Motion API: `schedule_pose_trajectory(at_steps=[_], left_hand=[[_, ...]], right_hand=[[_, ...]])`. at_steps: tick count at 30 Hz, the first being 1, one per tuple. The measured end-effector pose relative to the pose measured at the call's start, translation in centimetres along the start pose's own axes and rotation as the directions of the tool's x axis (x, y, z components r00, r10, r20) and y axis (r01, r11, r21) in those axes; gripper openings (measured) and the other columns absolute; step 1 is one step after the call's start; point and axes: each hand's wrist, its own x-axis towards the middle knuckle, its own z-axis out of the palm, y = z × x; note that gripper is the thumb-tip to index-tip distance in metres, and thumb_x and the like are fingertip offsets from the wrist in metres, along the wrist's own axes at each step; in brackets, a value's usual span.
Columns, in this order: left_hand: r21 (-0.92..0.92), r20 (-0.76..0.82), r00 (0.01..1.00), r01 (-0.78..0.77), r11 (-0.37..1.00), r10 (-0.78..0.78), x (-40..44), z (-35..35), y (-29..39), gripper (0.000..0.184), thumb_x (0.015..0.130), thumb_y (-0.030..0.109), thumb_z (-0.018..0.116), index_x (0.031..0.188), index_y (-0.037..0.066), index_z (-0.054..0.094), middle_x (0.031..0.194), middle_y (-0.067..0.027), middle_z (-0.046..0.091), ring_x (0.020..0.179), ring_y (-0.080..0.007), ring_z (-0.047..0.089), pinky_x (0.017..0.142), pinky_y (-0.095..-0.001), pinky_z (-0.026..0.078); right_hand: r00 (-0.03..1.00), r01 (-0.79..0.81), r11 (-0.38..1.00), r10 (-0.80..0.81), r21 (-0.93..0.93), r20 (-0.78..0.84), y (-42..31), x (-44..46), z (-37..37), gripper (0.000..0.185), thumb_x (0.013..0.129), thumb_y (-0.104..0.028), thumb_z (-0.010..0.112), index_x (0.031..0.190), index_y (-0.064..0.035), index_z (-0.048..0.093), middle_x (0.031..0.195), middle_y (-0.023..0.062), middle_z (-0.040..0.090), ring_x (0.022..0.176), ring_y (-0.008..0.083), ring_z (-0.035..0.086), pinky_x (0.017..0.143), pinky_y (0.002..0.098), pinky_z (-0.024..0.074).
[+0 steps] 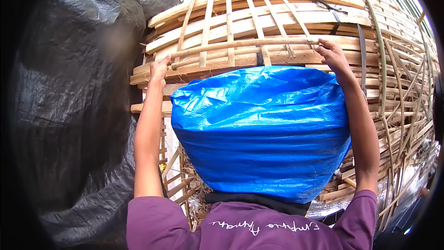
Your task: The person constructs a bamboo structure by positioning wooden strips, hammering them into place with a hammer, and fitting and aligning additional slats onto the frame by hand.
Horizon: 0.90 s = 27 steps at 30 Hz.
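Observation:
In front of me is an open lattice of pale bamboo slats [230,28], its several lengthwise slats running away from me. A long crosswise bamboo strip [245,43] lies along its near edge, with a second crosswise strip close beside it. My left hand [159,70] is closed at the left end of the crosswise strip, thumb pointing up along it. At the other end, my right hand [334,56] has its fingers bent and pinched on the strip. A blue tarp [261,129] covers my lap between my forearms, just below the lattice.
Stacked wooden planks [300,16] lie under and beyond the lattice. A long dark blade [362,55] rests on them right of my right hand. Dark plastic sheeting [78,111] hangs along the left. Thin bamboo poles [401,88] crisscross at the right.

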Motion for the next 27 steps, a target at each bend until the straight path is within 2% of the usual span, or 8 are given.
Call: schedule_pose_trajectory(at_steps=[4,6,7,14,16,18,20,27], left_hand=[[-0.065,-0.031,0.998,-0.058,0.996,0.056,-0.2,0.8,-1.2,0.038,0.084,0.034,0.077,0.101,0.001,0.073,0.079,0.0028,0.064,0.064,-0.0063,0.046,0.058,-0.0241,0.036],[-0.065,-0.031,0.999,-0.017,0.998,0.015,-0.6,0.5,-1.4,0.038,0.084,0.032,0.077,0.102,0.000,0.072,0.080,0.0031,0.064,0.065,-0.0063,0.047,0.058,-0.0248,0.037],[-0.026,-0.004,1.000,-0.005,1.000,0.005,-0.6,0.1,-1.4,0.044,0.082,0.044,0.076,0.104,0.006,0.072,0.082,0.0036,0.064,0.059,-0.0036,0.049,0.046,-0.0186,0.032],[-0.107,-0.064,0.997,0.028,0.994,-0.035,-1.5,0.7,-2.5,0.043,0.082,0.041,0.077,0.108,0.007,0.072,0.080,0.0017,0.065,0.062,-0.0063,0.053,0.051,-0.0211,0.037],[-0.113,-0.068,0.997,0.030,0.993,-0.038,-1.7,0.7,-2.4,0.042,0.082,0.040,0.077,0.108,0.007,0.072,0.081,0.0020,0.065,0.062,-0.0061,0.054,0.051,-0.0209,0.037],[-0.153,-0.048,0.993,0.101,0.983,-0.109,-2.0,0.3,-2.3,0.039,0.082,0.038,0.077,0.107,0.008,0.072,0.085,0.0027,0.067,0.062,-0.0060,0.055,0.051,-0.0205,0.038],[-0.170,-0.055,0.991,0.112,0.979,-0.123,-2.3,0.4,-2.4,0.035,0.082,0.038,0.077,0.105,0.011,0.072,0.087,0.0041,0.066,0.063,-0.0056,0.055,0.052,-0.0201,0.038],[-0.305,-0.039,0.983,0.160,0.939,-0.180,-2.4,0.8,-2.5,0.023,0.082,0.035,0.077,0.100,0.020,0.073,0.084,0.0083,0.064,0.064,-0.0045,0.054,0.053,-0.0195,0.039]], right_hand=[[0.999,-0.028,1.000,0.028,-0.009,-0.038,0.3,-0.2,0.1,0.058,0.086,-0.032,0.066,0.132,0.0012,0.054,0.123,0.0141,0.062,0.109,0.0212,0.059,0.086,0.0328,0.0487],[0.997,0.033,0.999,-0.031,0.025,-0.074,0.1,-0.8,0.5,0.061,0.084,-0.028,0.068,0.132,0.0053,0.053,0.100,0.0104,0.065,0.081,0.0125,0.055,0.073,0.0268,0.0452],[0.997,0.035,0.999,-0.033,0.020,-0.072,-0.2,-1.0,0.6,0.060,0.083,-0.028,0.069,0.130,0.0054,0.054,0.091,0.0068,0.063,0.075,0.0104,0.053,0.068,0.0254,0.0440],[0.998,0.004,0.998,0.001,0.066,-0.066,0.4,-1.0,0.6,0.056,0.083,-0.027,0.069,0.127,0.0047,0.057,0.083,0.0026,0.059,0.069,0.0080,0.050,0.059,0.0240,0.0409],[0.998,-0.064,0.997,0.063,0.033,0.025,0.3,-1.2,0.3,0.060,0.086,-0.032,0.067,0.133,0.0028,0.052,0.121,0.0127,0.063,0.107,0.0192,0.059,0.086,0.0313,0.0483],[0.997,-0.072,0.997,0.071,0.029,0.025,0.3,-1.2,0.4,0.059,0.086,-0.032,0.067,0.133,0.0019,0.053,0.120,0.0123,0.063,0.106,0.0188,0.060,0.086,0.0308,0.0481],[0.999,-0.032,0.996,0.035,0.084,-0.033,0.4,-1.3,0.8,0.057,0.083,-0.027,0.068,0.129,0.0039,0.056,0.081,0.0028,0.058,0.067,0.0082,0.050,0.058,0.0241,0.0408],[0.996,-0.047,0.995,0.053,0.089,-0.070,-0.4,-1.8,1.1,0.052,0.085,-0.024,0.066,0.129,0.0016,0.057,0.075,0.0001,0.055,0.065,0.0079,0.049,0.058,0.0243,0.0398]])
